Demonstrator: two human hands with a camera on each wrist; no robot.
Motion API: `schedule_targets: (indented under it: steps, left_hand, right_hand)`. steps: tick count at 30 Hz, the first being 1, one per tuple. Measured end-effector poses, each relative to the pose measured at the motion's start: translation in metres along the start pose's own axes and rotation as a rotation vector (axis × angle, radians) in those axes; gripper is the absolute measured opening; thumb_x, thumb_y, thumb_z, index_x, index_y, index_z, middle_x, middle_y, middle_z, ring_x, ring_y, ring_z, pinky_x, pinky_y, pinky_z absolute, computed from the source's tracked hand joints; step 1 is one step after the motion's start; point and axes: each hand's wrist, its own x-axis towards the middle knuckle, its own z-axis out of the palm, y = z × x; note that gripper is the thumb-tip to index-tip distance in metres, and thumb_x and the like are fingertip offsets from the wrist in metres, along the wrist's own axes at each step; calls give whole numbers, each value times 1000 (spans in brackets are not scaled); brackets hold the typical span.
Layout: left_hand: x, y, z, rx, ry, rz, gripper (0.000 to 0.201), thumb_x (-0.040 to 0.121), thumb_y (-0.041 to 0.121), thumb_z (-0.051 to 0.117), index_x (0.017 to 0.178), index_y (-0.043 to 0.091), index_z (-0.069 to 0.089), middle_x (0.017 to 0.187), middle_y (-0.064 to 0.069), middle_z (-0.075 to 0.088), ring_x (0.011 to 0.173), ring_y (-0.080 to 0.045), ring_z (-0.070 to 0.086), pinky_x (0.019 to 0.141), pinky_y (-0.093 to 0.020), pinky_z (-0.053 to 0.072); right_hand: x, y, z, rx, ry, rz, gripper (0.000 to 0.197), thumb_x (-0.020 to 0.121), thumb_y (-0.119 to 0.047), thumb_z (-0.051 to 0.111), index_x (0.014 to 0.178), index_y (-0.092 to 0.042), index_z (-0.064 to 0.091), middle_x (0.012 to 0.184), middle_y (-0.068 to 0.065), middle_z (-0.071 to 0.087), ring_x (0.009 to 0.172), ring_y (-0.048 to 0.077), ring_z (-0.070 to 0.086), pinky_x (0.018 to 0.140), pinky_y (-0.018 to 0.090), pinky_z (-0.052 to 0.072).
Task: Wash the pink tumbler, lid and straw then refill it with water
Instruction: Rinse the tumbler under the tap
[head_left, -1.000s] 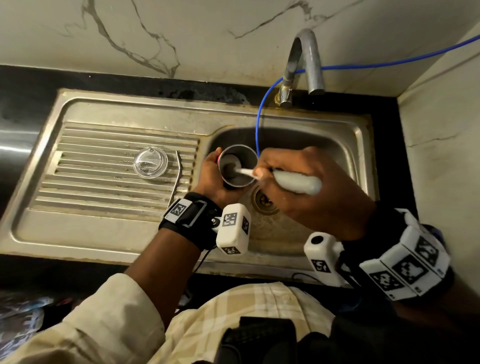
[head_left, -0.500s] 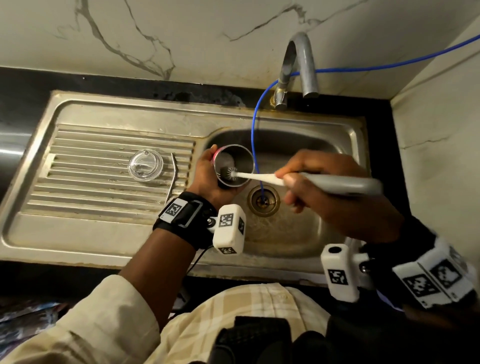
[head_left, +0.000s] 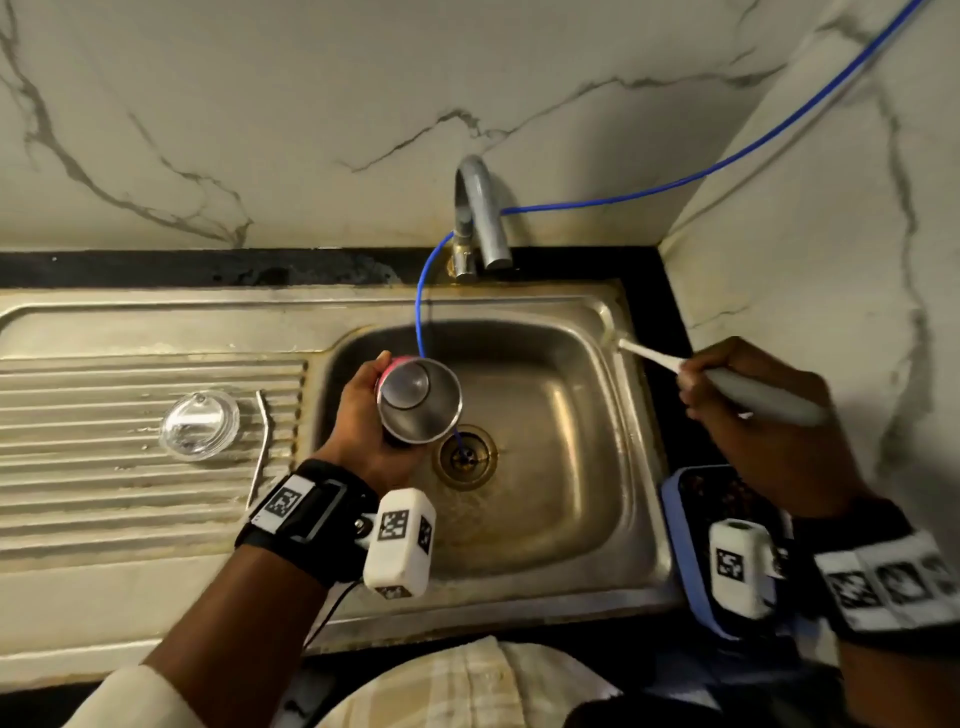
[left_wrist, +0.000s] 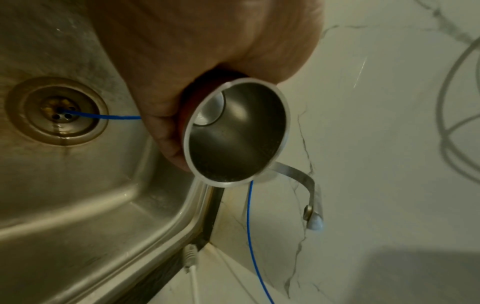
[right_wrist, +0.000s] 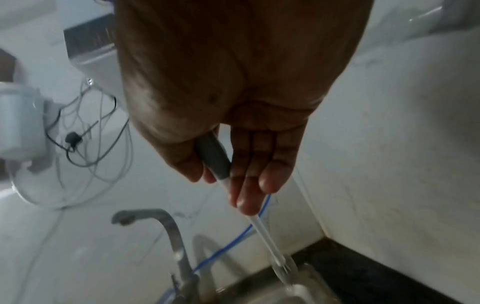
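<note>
My left hand (head_left: 363, 415) grips the pink tumbler (head_left: 418, 402) over the sink (head_left: 545, 519), steel mouth up; my right hand (head_left: 753, 410) holds the bottle brush (head_left: 691, 371) at the far-right rim. Wet, smooth steel could slip and clatter onto the drain. The clear domed lid (head_left: 200, 425) and thin bent straw (head_left: 260, 441) lie on the ribbed drainboard, left.
</note>
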Motion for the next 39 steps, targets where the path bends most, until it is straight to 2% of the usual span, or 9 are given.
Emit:
schedule_targets:
  steps: [3, 6, 10, 16, 22, 26, 32, 36, 39]
  left_hand:
    - [8, -4, 0, 26, -1, 8, 39, 98, 52, 57, 104, 15, 71, 100, -10, 75, 95, -28, 70, 101, -46, 50]
    - [14, -8, 2, 44, -12, 0, 41, 96, 51, 60, 117, 18, 68, 102, -9, 76, 96, -27, 71, 113, -47, 45]
    - [18, -13, 9, 65, -35, -15, 41, 96, 49, 61, 103, 11, 75, 102, -12, 76, 98, -30, 70, 118, -49, 41]
    - [21, -22, 14, 99, -38, -27, 40, 97, 48, 59, 110, 12, 71, 99, -14, 75, 90, -31, 71, 101, -49, 50]
    - [24, -19, 9, 98, -8, -50, 43, 97, 49, 59, 111, 10, 69, 103, -16, 72, 94, -33, 69, 94, -48, 52]
    - [29, -11, 2, 66, 13, -34, 40, 95, 48, 61, 108, 11, 71, 102, -17, 72, 99, -34, 67, 103, -49, 48]
    - [29, -2, -7, 56, 1, -12, 49, 94, 50, 60, 131, 19, 62, 99, -14, 74, 82, -29, 73, 75, -45, 62]
    - [33, 3, -15, 27, 11, 4, 63, 79, 48, 69, 134, 18, 60, 99, -15, 73, 78, -29, 74, 67, -44, 64]
    - [36, 6, -21, 47, 20, 11, 66, 83, 49, 69, 136, 12, 60, 94, -18, 74, 75, -30, 74, 63, -43, 63]
  right_hand:
    - [18, 33, 4, -171, -32, -68, 13, 98, -14, 72, 111, -16, 70, 99, 0, 75, 89, 14, 71, 82, 22, 54]
    - [40, 74, 9, -343, -124, -39, 38, 95, -19, 72, 132, -22, 62, 115, 3, 71, 100, 26, 70, 87, 40, 57]
    - [64, 108, 15, -561, -463, 273, 81, 84, 0, 73, 155, -24, 43, 134, 13, 62, 115, 35, 66, 96, 44, 55]
    - [79, 118, 23, -696, -795, 442, 80, 94, 6, 61, 164, -18, 30, 157, 15, 45, 139, 31, 51, 114, 31, 42]
    - [97, 105, 28, -825, -570, 346, 72, 93, -22, 66, 160, -23, 39, 145, 13, 58, 127, 35, 60, 103, 44, 53]
    - [108, 62, 85, -362, -303, 62, 69, 91, -22, 76, 153, -10, 50, 148, 17, 58, 138, 34, 54, 113, 37, 42]
    - [140, 15, 180, -4, -391, 152, 96, 95, -22, 76, 169, -16, 14, 173, 6, 24, 158, 19, 26, 125, 31, 28]
    - [150, -4, 220, -46, -443, 176, 72, 97, -15, 67, 160, -7, 33, 154, 18, 48, 131, 30, 55, 90, 22, 40]
    - [147, 3, 234, -60, -453, 116, 84, 94, -15, 67, 165, -11, 24, 164, 17, 39, 145, 30, 44, 112, 29, 39]
